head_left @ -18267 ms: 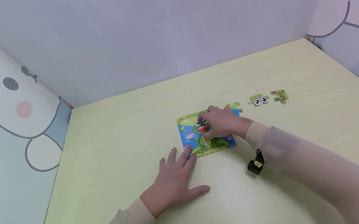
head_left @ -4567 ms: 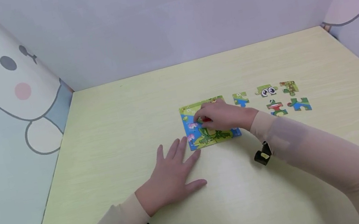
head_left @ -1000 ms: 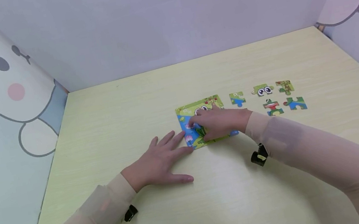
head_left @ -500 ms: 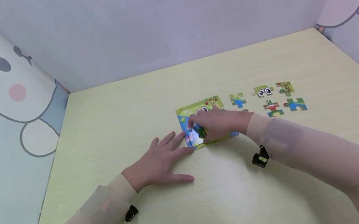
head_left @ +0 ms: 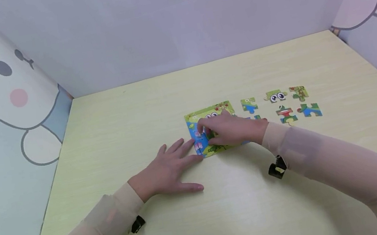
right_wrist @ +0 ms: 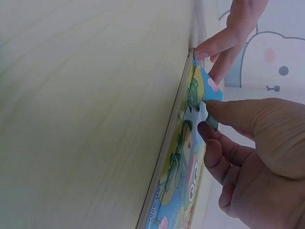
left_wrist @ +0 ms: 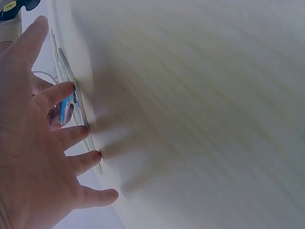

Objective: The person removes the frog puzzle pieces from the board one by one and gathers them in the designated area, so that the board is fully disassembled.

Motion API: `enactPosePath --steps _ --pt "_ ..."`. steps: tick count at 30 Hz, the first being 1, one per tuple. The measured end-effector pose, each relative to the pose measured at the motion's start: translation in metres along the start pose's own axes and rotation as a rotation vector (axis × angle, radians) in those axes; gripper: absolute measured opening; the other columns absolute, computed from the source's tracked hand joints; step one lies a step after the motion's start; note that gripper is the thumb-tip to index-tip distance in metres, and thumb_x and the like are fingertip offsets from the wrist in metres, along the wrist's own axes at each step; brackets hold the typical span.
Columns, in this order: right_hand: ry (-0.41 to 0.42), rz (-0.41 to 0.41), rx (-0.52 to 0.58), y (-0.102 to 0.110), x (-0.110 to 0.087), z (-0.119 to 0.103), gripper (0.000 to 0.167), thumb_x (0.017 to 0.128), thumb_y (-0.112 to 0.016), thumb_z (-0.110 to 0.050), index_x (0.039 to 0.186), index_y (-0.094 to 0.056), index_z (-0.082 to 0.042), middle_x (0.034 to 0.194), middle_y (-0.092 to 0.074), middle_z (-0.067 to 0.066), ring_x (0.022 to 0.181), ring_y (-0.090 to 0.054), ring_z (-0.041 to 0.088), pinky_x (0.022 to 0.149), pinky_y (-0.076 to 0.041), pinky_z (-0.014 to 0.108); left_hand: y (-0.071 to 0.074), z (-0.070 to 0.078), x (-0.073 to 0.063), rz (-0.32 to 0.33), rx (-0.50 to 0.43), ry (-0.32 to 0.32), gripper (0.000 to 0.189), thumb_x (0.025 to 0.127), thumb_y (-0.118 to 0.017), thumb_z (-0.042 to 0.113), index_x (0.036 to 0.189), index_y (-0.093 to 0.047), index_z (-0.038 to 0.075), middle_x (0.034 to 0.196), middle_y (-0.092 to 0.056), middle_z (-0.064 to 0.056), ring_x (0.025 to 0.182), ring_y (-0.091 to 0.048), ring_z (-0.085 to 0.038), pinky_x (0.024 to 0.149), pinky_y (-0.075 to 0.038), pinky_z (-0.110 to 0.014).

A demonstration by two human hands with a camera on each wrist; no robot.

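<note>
A square frog jigsaw puzzle (head_left: 224, 105) lies on the table, with frog eyes and red fruit along its far side. My right hand (head_left: 229, 129) is over it, thumb and fingertips pinching a blue jigsaw piece (right_wrist: 213, 90) with a pink flower, raised on edge from the puzzle in the right wrist view. Palm down, my left hand (head_left: 165, 169) spreads its fingers, the fingertips at the puzzle's near left edge. Seen from the left wrist, the fingertips touch the board edge (left_wrist: 82, 107). My right hand hides much of the picture's middle.
Several loose pieces lie in two rows right of the puzzle: a blue-green one (head_left: 249, 105), an eyes piece (head_left: 276, 96), a tree piece (head_left: 298, 93), a red-mouth piece (head_left: 287, 114) and a blue-green arch (head_left: 309, 110). Another piece (head_left: 253, 118) is partly behind my right wrist. Walls (head_left: 176, 24) border the table.
More loose pieces lie at right than 18 seconds ago, when the front row was absent. Over the last half second my right fingers have tipped up a piece; my left hand stays still.
</note>
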State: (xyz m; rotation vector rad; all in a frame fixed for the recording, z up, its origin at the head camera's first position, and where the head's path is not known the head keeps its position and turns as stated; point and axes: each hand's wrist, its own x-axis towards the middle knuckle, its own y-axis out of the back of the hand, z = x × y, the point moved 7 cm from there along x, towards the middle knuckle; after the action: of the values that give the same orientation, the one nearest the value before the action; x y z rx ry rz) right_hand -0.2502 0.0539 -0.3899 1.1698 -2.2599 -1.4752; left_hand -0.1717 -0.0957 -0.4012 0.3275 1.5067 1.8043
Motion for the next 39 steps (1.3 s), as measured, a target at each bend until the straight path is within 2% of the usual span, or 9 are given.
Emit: enactPosePath --steps 9,16,23,29,34,39 --pt "0.009 0.031 0.013 0.001 0.0 -0.002 0.029 0.103 -0.068 -0.016 0.13 -0.058 -0.019 0.109 -0.075 0.001 0.092 -0.063 0.017 0.104 -0.045 0.049 0.0 -0.001 0.0 0.002 0.003 0.002 0.076 0.09 -0.066 0.071 0.153 -0.053 0.031 0.175 -0.025 -0.01 0.16 -0.023 -0.044 0.115 -0.026 -0.079" --pt "-0.008 0.061 0.112 0.011 -0.007 0.008 0.03 0.105 -0.064 -0.014 0.134 -0.062 -0.017 0.109 -0.075 0.002 0.093 -0.066 0.016 0.094 -0.056 0.041 -0.001 -0.001 0.001 0.006 0.005 0.001 0.076 0.09 -0.066 0.072 0.153 -0.054 0.031 0.174 -0.026 -0.01 0.16 -0.023 -0.043 0.115 -0.026 -0.079" --pt "-0.075 0.062 0.163 0.034 -0.04 0.039 0.028 0.105 -0.062 -0.011 0.133 -0.063 -0.011 0.113 -0.076 0.007 0.099 -0.069 0.02 0.089 -0.058 0.043 -0.002 0.0 0.002 -0.001 0.009 0.005 0.076 0.09 -0.066 0.072 0.153 -0.054 0.032 0.175 -0.025 -0.009 0.161 -0.022 -0.042 0.116 -0.025 -0.079" --pt "-0.129 0.019 0.142 0.042 -0.076 0.068 0.025 0.104 -0.063 -0.009 0.128 -0.066 -0.008 0.105 -0.074 0.004 0.088 -0.065 0.018 0.079 -0.055 0.036 -0.002 0.0 0.003 -0.004 0.011 0.008 0.076 0.09 -0.066 0.072 0.153 -0.054 0.032 0.175 -0.025 -0.009 0.161 -0.022 -0.042 0.117 -0.025 -0.078" --pt "-0.151 -0.016 0.113 0.034 -0.099 0.082 0.025 0.1 -0.068 -0.007 0.125 -0.068 -0.011 0.097 -0.069 -0.001 0.086 -0.057 0.016 0.077 -0.051 0.034 -0.002 0.0 0.003 -0.005 0.017 0.008 0.075 0.09 -0.066 0.072 0.153 -0.053 0.033 0.175 -0.025 -0.009 0.161 -0.022 -0.042 0.117 -0.025 -0.077" --pt "-0.179 -0.026 0.095 0.024 -0.108 0.09 0.025 0.1 -0.07 -0.011 0.124 -0.069 -0.012 0.096 -0.066 -0.003 0.087 -0.054 0.015 0.075 -0.047 0.032 -0.002 -0.002 0.002 0.0 0.024 0.006 0.075 0.09 -0.065 0.072 0.153 -0.054 0.033 0.174 -0.026 -0.009 0.161 -0.023 -0.042 0.117 -0.026 -0.077"
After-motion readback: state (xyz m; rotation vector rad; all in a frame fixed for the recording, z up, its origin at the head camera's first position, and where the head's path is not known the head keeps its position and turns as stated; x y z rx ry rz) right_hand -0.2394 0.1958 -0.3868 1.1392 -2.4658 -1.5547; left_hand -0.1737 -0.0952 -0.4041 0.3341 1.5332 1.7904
